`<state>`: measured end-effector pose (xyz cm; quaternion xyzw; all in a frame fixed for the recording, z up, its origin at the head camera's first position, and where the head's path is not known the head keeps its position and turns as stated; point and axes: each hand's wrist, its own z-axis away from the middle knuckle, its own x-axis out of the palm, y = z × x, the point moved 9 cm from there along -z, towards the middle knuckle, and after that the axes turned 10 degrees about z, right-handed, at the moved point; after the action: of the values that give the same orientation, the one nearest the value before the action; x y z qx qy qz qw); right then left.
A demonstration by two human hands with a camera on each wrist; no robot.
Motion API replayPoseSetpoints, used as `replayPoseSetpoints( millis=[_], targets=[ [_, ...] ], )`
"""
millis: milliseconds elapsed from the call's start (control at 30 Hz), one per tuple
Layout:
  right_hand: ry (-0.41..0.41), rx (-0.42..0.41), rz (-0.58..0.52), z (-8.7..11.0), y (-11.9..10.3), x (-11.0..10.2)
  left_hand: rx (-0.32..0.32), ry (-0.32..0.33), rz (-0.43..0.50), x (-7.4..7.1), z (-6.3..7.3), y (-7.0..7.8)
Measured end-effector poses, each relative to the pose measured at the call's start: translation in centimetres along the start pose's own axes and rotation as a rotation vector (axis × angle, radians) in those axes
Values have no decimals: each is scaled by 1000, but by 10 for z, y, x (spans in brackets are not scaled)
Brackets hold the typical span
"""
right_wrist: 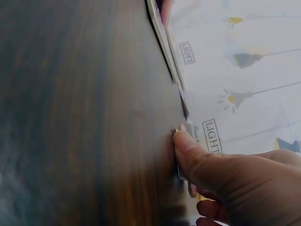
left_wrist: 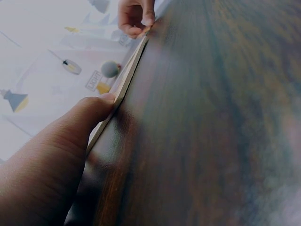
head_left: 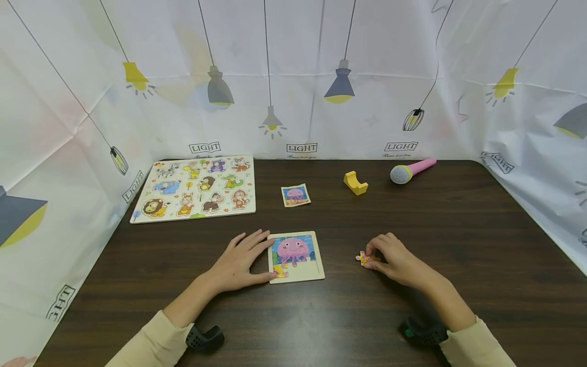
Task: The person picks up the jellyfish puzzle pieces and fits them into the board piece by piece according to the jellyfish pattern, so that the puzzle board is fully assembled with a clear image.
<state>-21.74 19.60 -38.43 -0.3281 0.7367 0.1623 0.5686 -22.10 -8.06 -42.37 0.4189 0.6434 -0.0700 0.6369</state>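
Observation:
A square jigsaw puzzle in a pale wooden frame (head_left: 320, 265) lies at the middle of the table, showing a pink jellyfish on blue. Its lower right part is bare wood, while a yellow piece (head_left: 280, 271) fills the lower left corner. My left hand (head_left: 240, 262) rests at the frame's left side with fingers extended, index fingertip at the upper left edge and thumb on the lower left corner. To the right of the frame, my right hand (head_left: 396, 260) pinches a yellow and pink jigsaw piece (head_left: 364, 258) between thumb and fingers, low over the table.
Behind the frame lies a small jellyfish picture card (head_left: 295, 195). An animal puzzle board (head_left: 197, 188) is at the back left. Farther right are a yellow curved block (head_left: 355, 183) and a pink toy microphone (head_left: 412, 171). A white lamp-print cloth (head_left: 293, 76) hangs along the back.

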Motion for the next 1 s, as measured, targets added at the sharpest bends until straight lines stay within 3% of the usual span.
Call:
replayPoseSetpoints(
  millis=[367,633,1000],
  targets=[
    [120,-57,-150,-8,-12,-5,2,2,3,0,-1,0],
    [102,25,-181,-16,-16,-7,1,3,1,1,0,-1],
    [19,65,-298,-39,-36,0,4,8,6,0,0,0]
  ],
)
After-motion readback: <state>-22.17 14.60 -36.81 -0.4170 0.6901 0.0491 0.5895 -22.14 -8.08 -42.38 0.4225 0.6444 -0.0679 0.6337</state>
